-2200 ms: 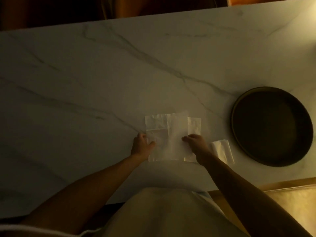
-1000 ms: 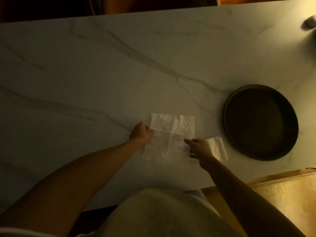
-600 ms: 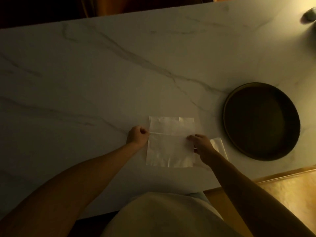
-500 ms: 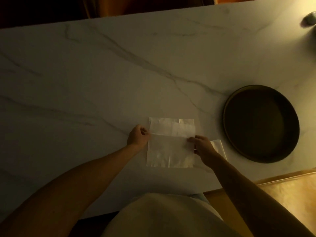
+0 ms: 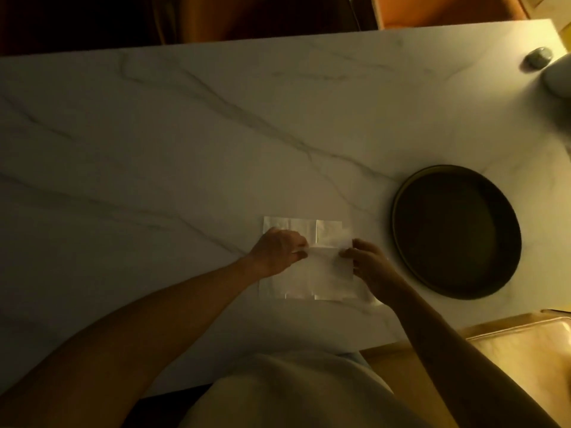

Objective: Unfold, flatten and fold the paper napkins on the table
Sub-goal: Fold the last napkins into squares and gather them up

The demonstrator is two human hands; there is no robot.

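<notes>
A thin white paper napkin (image 5: 321, 276) lies spread on the marble table (image 5: 185, 149), near its front edge. My left hand (image 5: 279, 253) pinches a lifted flap of it at the left. At the flap's right corner, my right hand (image 5: 367, 264) pinches the same edge. The flap sits folded toward me over the lower half, and a strip of napkin shows beyond my fingers. A second folded napkin lies mostly hidden under my right wrist.
A dark round tray (image 5: 457, 231) sits to the right of the napkin. A small grey object (image 5: 539, 58) and a pale rounded thing (image 5: 559, 78) are at the far right corner. A yellowish surface (image 5: 525, 359) lies below the table's front right edge.
My left hand has moved right, onto the napkin, and both hands now pinch the flap closer together. The view has shifted slightly, showing more of the far right corner.
</notes>
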